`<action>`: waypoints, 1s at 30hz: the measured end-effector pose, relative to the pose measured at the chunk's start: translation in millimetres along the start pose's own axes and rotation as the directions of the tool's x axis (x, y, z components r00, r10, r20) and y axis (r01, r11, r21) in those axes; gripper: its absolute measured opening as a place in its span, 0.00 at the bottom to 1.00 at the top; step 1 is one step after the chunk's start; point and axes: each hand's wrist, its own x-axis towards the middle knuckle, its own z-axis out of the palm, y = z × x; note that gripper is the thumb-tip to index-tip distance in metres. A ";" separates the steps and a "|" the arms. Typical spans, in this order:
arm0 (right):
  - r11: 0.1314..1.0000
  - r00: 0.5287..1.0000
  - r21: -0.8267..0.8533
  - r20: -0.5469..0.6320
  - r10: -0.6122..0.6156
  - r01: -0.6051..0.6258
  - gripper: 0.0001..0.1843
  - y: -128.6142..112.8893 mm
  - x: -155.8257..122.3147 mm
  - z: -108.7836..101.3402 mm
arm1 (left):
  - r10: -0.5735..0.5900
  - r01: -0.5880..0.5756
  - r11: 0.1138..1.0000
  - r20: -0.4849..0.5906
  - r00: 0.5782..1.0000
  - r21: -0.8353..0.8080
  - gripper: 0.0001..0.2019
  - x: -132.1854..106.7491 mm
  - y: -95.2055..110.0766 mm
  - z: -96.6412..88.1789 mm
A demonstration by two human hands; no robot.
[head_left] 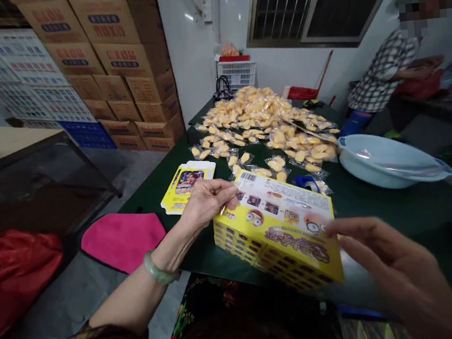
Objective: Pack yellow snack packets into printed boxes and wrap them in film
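A yellow printed carton [291,227] lies on the green table in front of me, its white-and-yellow printed panel facing up. My left hand [212,198] is at its far left corner, thumb and fingers pinched together; something small and shiny shows by the fingertips, too unclear to name. My right hand [390,260], somewhat blurred, reaches over the carton's right end with fingers stretched out, fingertips at the edge. A flat yellow box blank [187,186] lies beyond my left hand. Just behind the carton sits a blue tape dispenser [306,183].
Wrapped yellow snack pieces [248,109] are heaped on the green table [373,203]. A pale blue basin [389,162] stands at right, a pink stool seat [124,240] at left. Brown cartons [119,57] are stacked behind. Another person [384,69] stands at back right.
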 end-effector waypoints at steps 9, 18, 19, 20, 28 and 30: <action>0.866 0.910 -0.308 0.259 -0.323 0.395 0.10 -82.6 87.7 29.4 | -0.076 0.078 0.996 0.047 0.996 -0.045 0.11 3.0 9.3 0.4; 0.934 0.845 -0.217 0.518 -0.135 0.282 0.06 -90.4 123.7 95.6 | -0.061 0.067 0.997 0.120 0.991 -0.046 0.13 3.9 7.1 -2.5; 0.932 0.843 -0.210 0.517 -0.151 0.296 0.07 -88.0 123.6 95.9 | -0.060 0.066 0.997 0.129 0.990 -0.037 0.13 4.1 6.9 -3.3; 0.924 0.843 -0.212 0.510 -0.173 0.318 0.08 -85.8 122.8 95.9 | -0.060 0.064 0.998 0.142 0.988 -0.026 0.13 4.2 7.0 -4.3; 0.811 0.842 -0.354 0.460 -0.283 0.465 0.07 -83.6 108.9 98.9 | -0.051 0.057 0.998 0.167 0.985 -0.032 0.12 3.1 8.7 -12.9; 0.785 0.839 -0.385 0.457 -0.295 0.486 0.07 -85.2 107.7 99.3 | -0.067 0.077 0.995 0.155 0.986 -0.058 0.12 4.8 6.4 -13.4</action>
